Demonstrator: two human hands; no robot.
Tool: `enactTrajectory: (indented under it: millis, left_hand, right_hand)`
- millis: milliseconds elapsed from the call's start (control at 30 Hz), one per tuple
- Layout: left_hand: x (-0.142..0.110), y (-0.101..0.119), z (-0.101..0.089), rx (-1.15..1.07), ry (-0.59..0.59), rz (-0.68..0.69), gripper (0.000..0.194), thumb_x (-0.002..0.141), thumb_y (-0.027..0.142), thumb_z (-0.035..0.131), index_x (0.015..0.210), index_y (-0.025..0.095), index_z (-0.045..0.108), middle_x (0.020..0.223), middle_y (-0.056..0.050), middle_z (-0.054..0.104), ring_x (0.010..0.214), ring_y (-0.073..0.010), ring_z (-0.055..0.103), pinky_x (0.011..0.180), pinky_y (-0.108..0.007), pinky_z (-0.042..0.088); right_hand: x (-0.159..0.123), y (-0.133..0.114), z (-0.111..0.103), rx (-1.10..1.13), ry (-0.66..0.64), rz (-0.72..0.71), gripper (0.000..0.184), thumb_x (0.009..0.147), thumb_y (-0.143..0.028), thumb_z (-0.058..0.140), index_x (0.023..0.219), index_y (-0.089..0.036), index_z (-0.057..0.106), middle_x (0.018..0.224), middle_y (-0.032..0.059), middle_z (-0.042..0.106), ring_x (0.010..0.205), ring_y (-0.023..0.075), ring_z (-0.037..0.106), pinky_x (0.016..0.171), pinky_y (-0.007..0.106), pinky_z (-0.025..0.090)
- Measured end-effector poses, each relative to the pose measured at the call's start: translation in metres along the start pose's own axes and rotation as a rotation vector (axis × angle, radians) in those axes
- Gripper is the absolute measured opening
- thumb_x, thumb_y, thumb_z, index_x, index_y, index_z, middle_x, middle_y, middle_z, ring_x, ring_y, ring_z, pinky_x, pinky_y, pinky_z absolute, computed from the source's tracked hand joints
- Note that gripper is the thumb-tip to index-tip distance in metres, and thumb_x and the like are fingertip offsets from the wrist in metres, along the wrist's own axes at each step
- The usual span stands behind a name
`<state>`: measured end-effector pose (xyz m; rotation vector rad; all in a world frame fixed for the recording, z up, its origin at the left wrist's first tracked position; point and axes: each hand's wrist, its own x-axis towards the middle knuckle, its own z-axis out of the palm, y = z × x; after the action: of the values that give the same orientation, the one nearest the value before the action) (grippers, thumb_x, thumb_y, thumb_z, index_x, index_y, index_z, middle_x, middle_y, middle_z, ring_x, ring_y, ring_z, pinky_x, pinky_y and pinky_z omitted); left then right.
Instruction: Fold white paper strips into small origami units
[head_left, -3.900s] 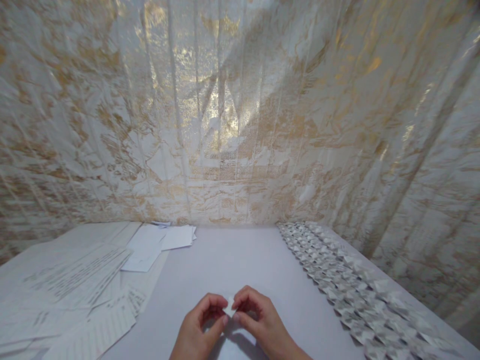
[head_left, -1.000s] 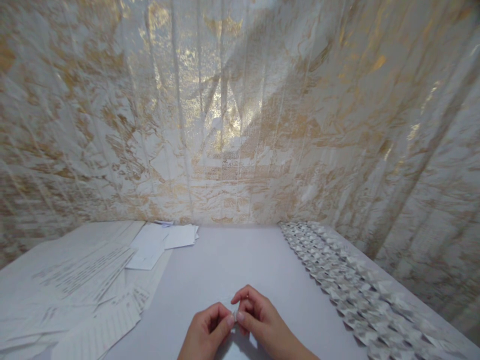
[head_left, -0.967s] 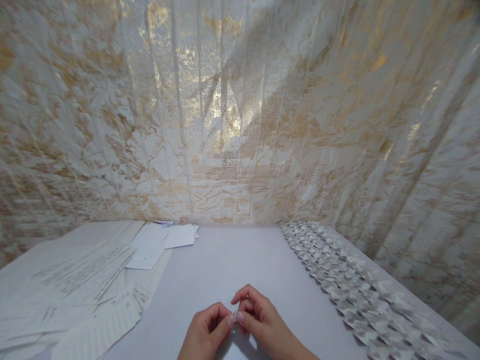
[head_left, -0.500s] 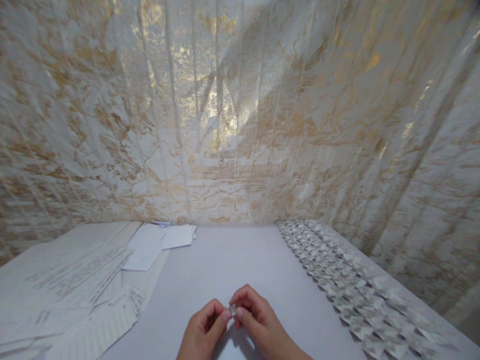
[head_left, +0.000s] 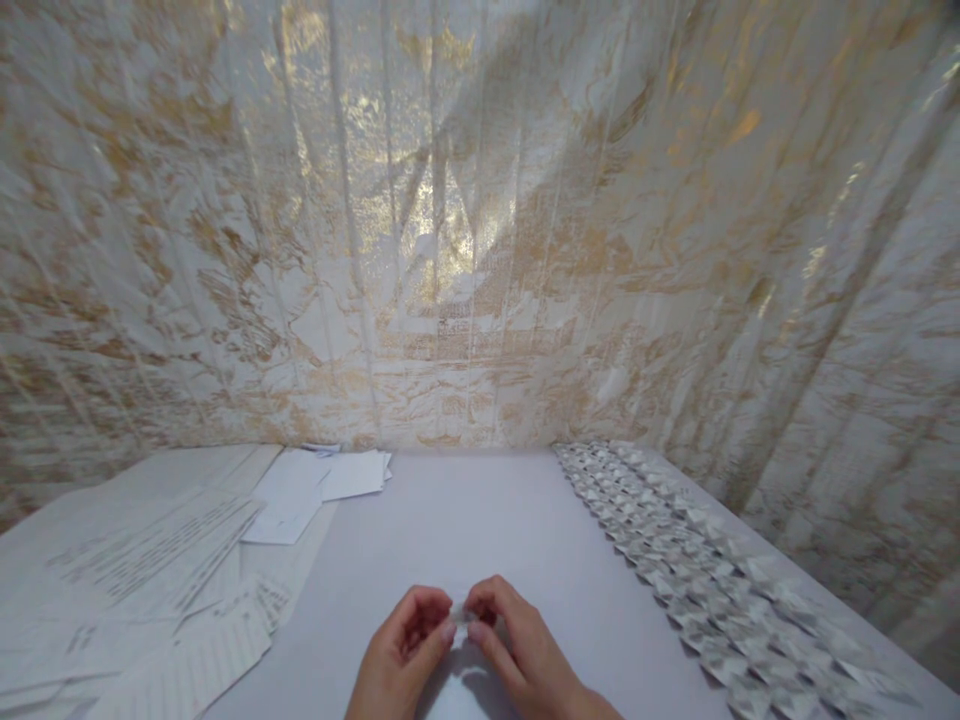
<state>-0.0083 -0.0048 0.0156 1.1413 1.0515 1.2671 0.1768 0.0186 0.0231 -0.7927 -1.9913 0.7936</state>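
Both of my hands meet at the bottom middle of the view, low over a white table [head_left: 465, 520]. My left hand [head_left: 401, 655] and my right hand [head_left: 517, 650] pinch a small folded piece of white paper [head_left: 460, 616] between thumbs and forefingers. The piece is tiny and mostly covered by my fingertips. A faint shadow lies on the table under my hands.
Rows of several small folded paper pieces [head_left: 690, 570] run along the table's right side. Printed sheets [head_left: 142, 580] lie spread at the left, with small blank paper slips [head_left: 322, 480] behind them. A gold-and-white curtain [head_left: 480, 220] hangs close behind and to the right.
My hands have stayed together on the small paper piece, shifting slightly toward me while my fingers rework it. The view has drifted a little.
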Motion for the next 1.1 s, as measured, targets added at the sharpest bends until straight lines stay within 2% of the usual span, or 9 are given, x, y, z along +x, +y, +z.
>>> enactTrajectory:
  millis: [267, 433, 567, 633, 700, 767, 833, 967, 1100]
  left_hand:
    - [-0.001, 0.0, 0.004, 0.003, -0.022, 0.047, 0.022, 0.074, 0.039, 0.081, 0.077, 0.021, 0.068, 0.073, 0.004, 0.063, 0.075, -0.0179, 0.059, 0.071, -0.027, 0.046]
    - [-0.004, 0.006, 0.008, 0.032, 0.0, 0.044, 0.023, 0.075, 0.041, 0.079, 0.073, 0.021, 0.067, 0.07, 0.003, 0.063, 0.072, -0.019, 0.059, 0.07, -0.028, 0.046]
    - [-0.007, 0.012, 0.013, 0.04, 0.066, 0.108, 0.029, 0.076, 0.047, 0.079, 0.072, 0.022, 0.068, 0.072, 0.003, 0.061, 0.072, -0.018, 0.058, 0.068, -0.026, 0.045]
    - [-0.008, 0.014, 0.014, 0.022, 0.086, 0.128, 0.034, 0.075, 0.053, 0.08, 0.072, 0.022, 0.068, 0.074, 0.003, 0.06, 0.072, -0.0173, 0.056, 0.067, -0.025, 0.045]
    - [-0.008, 0.016, 0.015, 0.002, 0.105, 0.115, 0.038, 0.075, 0.059, 0.078, 0.075, 0.022, 0.068, 0.073, 0.004, 0.059, 0.072, -0.0169, 0.055, 0.067, -0.025, 0.045]
    - [-0.008, 0.017, 0.014, -0.005, 0.13, 0.095, 0.041, 0.077, 0.062, 0.077, 0.077, 0.022, 0.068, 0.073, 0.004, 0.06, 0.07, -0.0161, 0.054, 0.065, -0.025, 0.044]
    - [-0.007, 0.017, 0.013, -0.017, 0.16, 0.09, 0.043, 0.076, 0.064, 0.076, 0.079, 0.022, 0.067, 0.075, 0.004, 0.063, 0.069, -0.0158, 0.055, 0.064, -0.024, 0.045]
    - [-0.007, 0.013, 0.014, -0.065, 0.202, 0.081, 0.046, 0.073, 0.067, 0.077, 0.08, 0.023, 0.066, 0.079, 0.003, 0.067, 0.074, -0.0171, 0.061, 0.065, -0.025, 0.047]
    - [-0.008, 0.012, 0.015, 0.025, 0.174, 0.068, 0.049, 0.066, 0.06, 0.085, 0.096, 0.023, 0.071, 0.086, -0.001, 0.071, 0.074, -0.0182, 0.062, 0.067, -0.026, 0.048]
  right_hand:
    - [0.0, 0.0, 0.0, 0.011, 0.014, 0.045, 0.012, 0.095, -0.026, 0.054, 0.101, -0.019, 0.062, 0.091, 0.006, 0.065, 0.081, 0.0196, 0.061, 0.076, 0.03, 0.048]
    - [0.0, -0.002, -0.004, -0.107, -0.034, -0.033, 0.018, 0.1, -0.031, 0.054, 0.106, -0.021, 0.067, 0.089, 0.0061, 0.069, 0.082, 0.021, 0.061, 0.075, 0.031, 0.046]
    - [0.003, -0.007, -0.003, -0.079, 0.026, -0.039, 0.021, 0.101, -0.036, 0.057, 0.093, -0.023, 0.07, 0.088, 0.0058, 0.069, 0.085, 0.0225, 0.061, 0.079, 0.034, 0.044]
    - [0.006, -0.009, -0.001, 0.051, 0.096, 0.031, 0.026, 0.098, -0.042, 0.062, 0.084, -0.022, 0.071, 0.087, 0.0056, 0.067, 0.085, 0.0226, 0.061, 0.077, 0.034, 0.044]
    - [0.008, -0.008, 0.001, 0.242, 0.154, 0.182, 0.033, 0.091, -0.051, 0.069, 0.078, -0.02, 0.069, 0.081, 0.0036, 0.063, 0.075, 0.0202, 0.058, 0.068, 0.031, 0.042]
    - [0.01, -0.006, 0.004, 0.416, 0.187, 0.33, 0.041, 0.083, -0.059, 0.075, 0.077, -0.019, 0.066, 0.071, 0.0004, 0.059, 0.064, 0.0167, 0.053, 0.062, 0.028, 0.04]
    - [0.01, -0.004, 0.007, 0.525, 0.208, 0.404, 0.047, 0.077, -0.063, 0.078, 0.077, -0.018, 0.064, 0.065, -0.0015, 0.057, 0.06, 0.0151, 0.051, 0.059, 0.027, 0.039]
    - [0.011, -0.004, 0.008, 0.595, 0.238, 0.416, 0.053, 0.073, -0.069, 0.079, 0.077, -0.019, 0.061, 0.064, -0.0014, 0.059, 0.058, 0.0148, 0.051, 0.057, 0.026, 0.039]
    - [0.008, -0.007, 0.006, 0.48, 0.254, 0.354, 0.049, 0.079, -0.066, 0.076, 0.078, -0.019, 0.062, 0.069, -0.0001, 0.059, 0.065, 0.0163, 0.053, 0.064, 0.028, 0.041]
